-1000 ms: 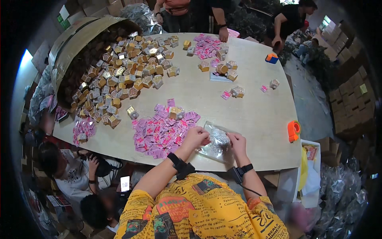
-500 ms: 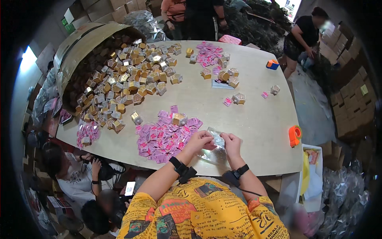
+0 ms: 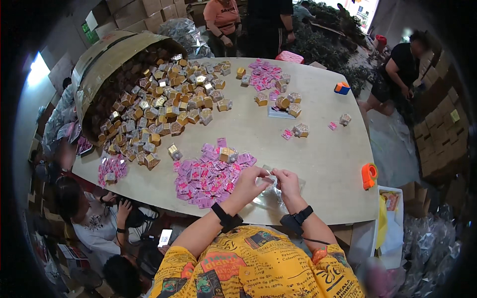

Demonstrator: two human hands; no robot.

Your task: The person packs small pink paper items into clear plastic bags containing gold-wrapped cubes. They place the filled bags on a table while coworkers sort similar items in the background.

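Note:
My left hand (image 3: 250, 185) and my right hand (image 3: 288, 186) meet above the table's near edge, thumbs and fingers pinched together. Between them is a piece of thin transparent plastic, which looks like a small bag; its outline is partly hidden by my fingers. Under my hands lies a shiny stack of transparent plastic bags (image 3: 270, 200). Just left of my left hand spreads a heap of small pink printed packets (image 3: 206, 176). One gold house-shaped box in a transparent wrapper (image 3: 228, 155) rests on that heap, and a similar box (image 3: 174, 152) stands beside it.
A tipped carton (image 3: 82, 74) spills many gold boxes (image 3: 164, 107) over the table's left side. More pink packets (image 3: 266, 73) lie at the far side near a flat scale-like device (image 3: 281, 113). Tape dispensers, one orange (image 3: 369, 176) and one blue-orange (image 3: 342, 88), stand right. People are around the table.
My fingers have shifted on the transparent plastic, and my hands have come closer together. The view has tilted slightly, so the table sits a little lower.

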